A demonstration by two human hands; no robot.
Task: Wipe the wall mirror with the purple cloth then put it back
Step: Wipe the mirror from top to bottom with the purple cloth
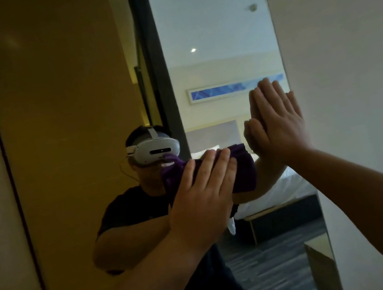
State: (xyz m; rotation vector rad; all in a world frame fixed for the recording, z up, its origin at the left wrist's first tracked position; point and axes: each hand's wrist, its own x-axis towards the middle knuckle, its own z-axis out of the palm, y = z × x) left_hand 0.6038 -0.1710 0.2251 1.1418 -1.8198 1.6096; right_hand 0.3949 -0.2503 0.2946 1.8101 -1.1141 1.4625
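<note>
Purple cloth (pixel 241 166) sits bunched under the left hand (pixel 201 194), its 4 fingers (pixel 208 166) straight and flat, pressing it onto the wall mirror (pixel 65 116) to scrub. Right hand (pixel 282 126), beyond those fingertips, lies flat and empty against the glass edge, likely bracing.

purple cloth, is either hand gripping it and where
Not gripped: the left hand presses the purple cloth against the mirror, straight fingers laid across its middle. The right hand holds nothing.
</note>
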